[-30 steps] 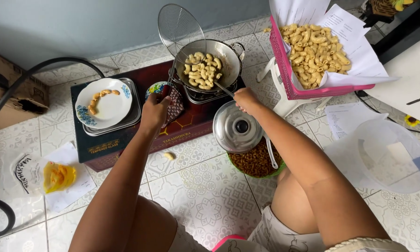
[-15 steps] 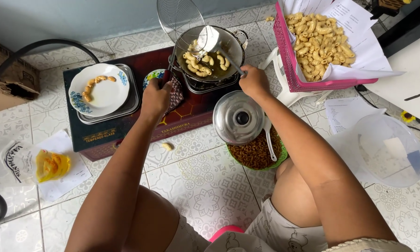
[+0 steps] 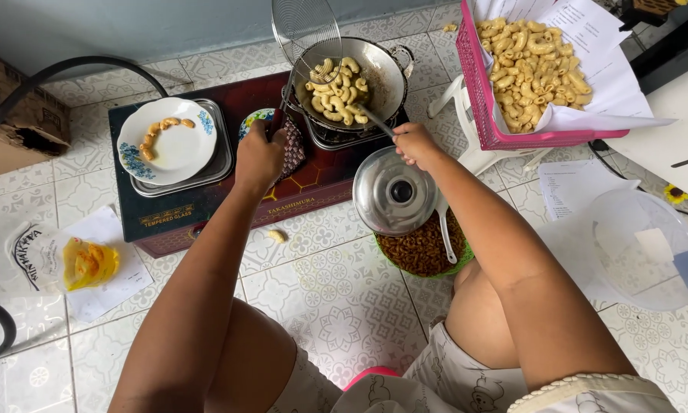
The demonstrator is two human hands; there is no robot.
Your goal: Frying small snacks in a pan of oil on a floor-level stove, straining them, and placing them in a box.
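Both hands [image 3: 258, 157] [image 3: 414, 144] outstretched — wok [image 3: 386, 76]

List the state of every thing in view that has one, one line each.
Left hand: closed on the strainer handle.
Wire strainer: raised, tilted over the pan's rim.
Right hand: closed on the utensil handle.
Utensil: tip down in the pan.
Pan: on the stove, holding pale curved pieces.
White plate: a few pieces on it.
Metal lid: resting on the green bowl.
Pink basket: paper-lined, heaped with pieces.
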